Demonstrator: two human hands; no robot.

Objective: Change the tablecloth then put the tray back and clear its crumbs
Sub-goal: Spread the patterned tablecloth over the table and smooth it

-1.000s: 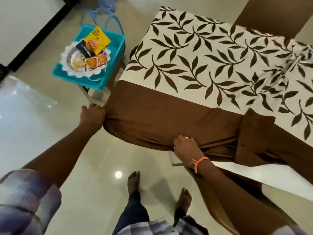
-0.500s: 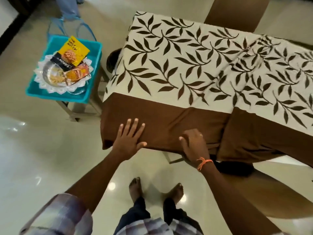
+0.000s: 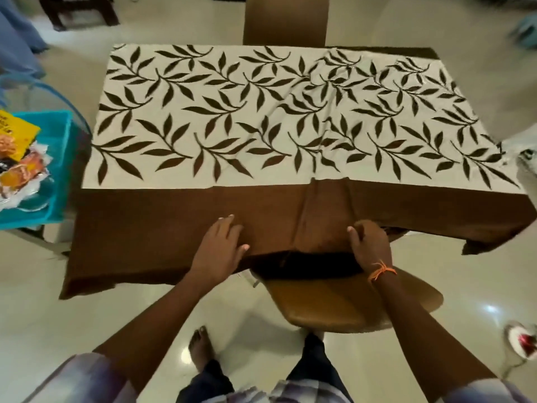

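A cream tablecloth [image 3: 261, 120] printed with dark leaves and edged by a wide brown border covers the table. My left hand [image 3: 216, 248] lies flat on the brown border at the near edge, fingers straight. My right hand [image 3: 367, 245] grips a bunched fold of the brown border just to the right, where the cloth is puckered into a pleat. The tray [image 3: 21, 167], a white-edged dish with snack packets, sits in a teal basket [image 3: 55, 158] at the left edge of view.
A brown chair [image 3: 334, 303] stands tucked under the near edge between my arms. Another chair back [image 3: 286, 20] rises behind the table's far side. The teal basket rests on a small stand left of the table. A red-and-white object [image 3: 523, 341] lies on the glossy floor at right.
My view has swung right, now facing the table squarely. My left hand has slid right along the brown border, and the cloth lies flatter across the top. My right hand still holds the fold.
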